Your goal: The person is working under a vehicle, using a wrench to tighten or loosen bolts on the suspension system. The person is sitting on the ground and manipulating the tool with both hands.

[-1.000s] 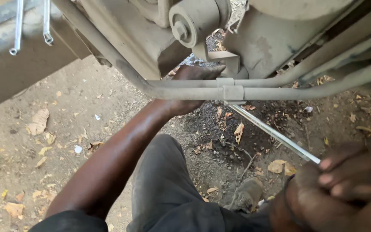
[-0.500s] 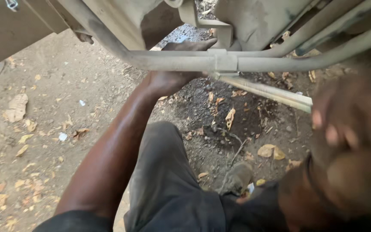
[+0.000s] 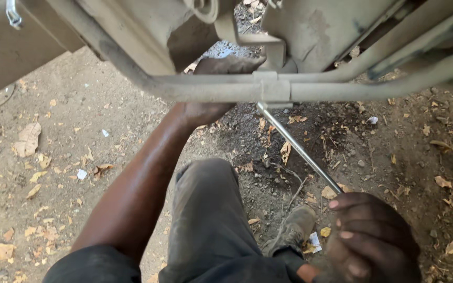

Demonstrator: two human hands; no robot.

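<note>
Clamped around the near end of a long metal rod [image 3: 300,149], my right hand [image 3: 373,238] sits low at the right of the scene, fingers [image 3: 355,217] curled tight over the shaft so that only the knuckles and nails show. From that fist the rod runs up and to the left, tilted across the dirt, and its far end meets the underside of the vehicle just below a small bracket [image 3: 274,86] on a horizontal pipe [image 3: 211,90]. My left hand [image 3: 218,86] reaches far up from the left side, arm stretched out, and passes behind that pipe; part of it shows above the pipe and part below, against a metal fitting [image 3: 260,44] there. I cannot tell whether its fingers are closed on anything, since the pipe hides them. Dusty tan bodywork [image 3: 132,31] fills the far part of the scene. A dark oily patch [image 3: 315,131] stains the ground under the rod. My knee in grey trousers [image 3: 205,209] and a worn shoe [image 3: 292,228] lie near, between the two arms. Dry leaves [image 3: 27,139] are scattered over the dirt at the left.
</note>
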